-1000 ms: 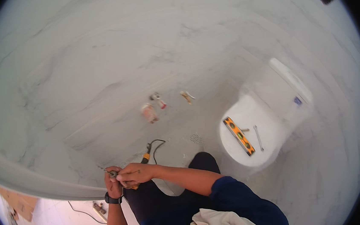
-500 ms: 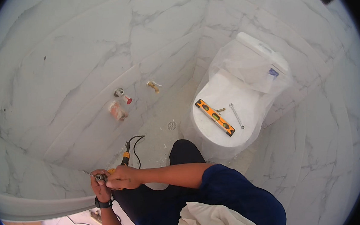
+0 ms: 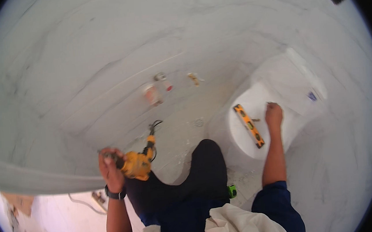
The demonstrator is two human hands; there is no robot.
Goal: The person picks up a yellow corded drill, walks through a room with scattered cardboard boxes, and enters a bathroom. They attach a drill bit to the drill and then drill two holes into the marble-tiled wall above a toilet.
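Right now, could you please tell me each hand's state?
Left hand: holding the front of the yellow drill.
Right hand: curled over the toilet lid; its grip cannot be told.

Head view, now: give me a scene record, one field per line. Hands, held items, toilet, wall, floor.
Left hand: around the front end of a yellow power drill
Right hand: at the toilet lid, fingers curled; grip unclear
Toilet: lid down, clear plastic wrap
On lid: orange spirit level, small brass-coloured piece beside it
Wall: pinkish wrapped fitting, brass-coloured tap
Floor: drain grate, left of toilet
Image: blurred
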